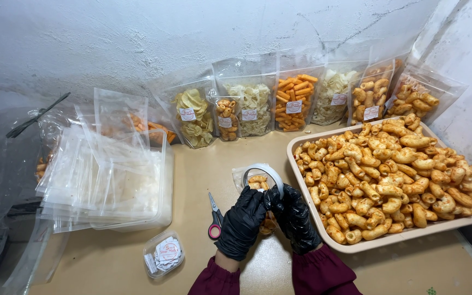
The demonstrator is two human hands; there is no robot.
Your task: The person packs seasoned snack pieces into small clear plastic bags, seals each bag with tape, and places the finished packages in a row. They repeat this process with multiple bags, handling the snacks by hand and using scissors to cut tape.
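Both my hands wear black gloves and meet over the table's middle. My left hand (241, 221) and my right hand (292, 217) together hold a small clear plastic pouch (262, 176) with its mouth spread open. A few orange curled snack pieces lie inside it. Just to the right stands a beige tray (300, 176) heaped with the same curled snacks (391, 177). Red-handled scissors (214, 217) lie on the table close to my left hand.
A clear tub with a stack of empty plastic pouches (107, 180) stands at the left. A small clear box of round labels (164, 254) sits near the front edge. Several filled, labelled snack bags (258, 106) lean on the white wall at the back.
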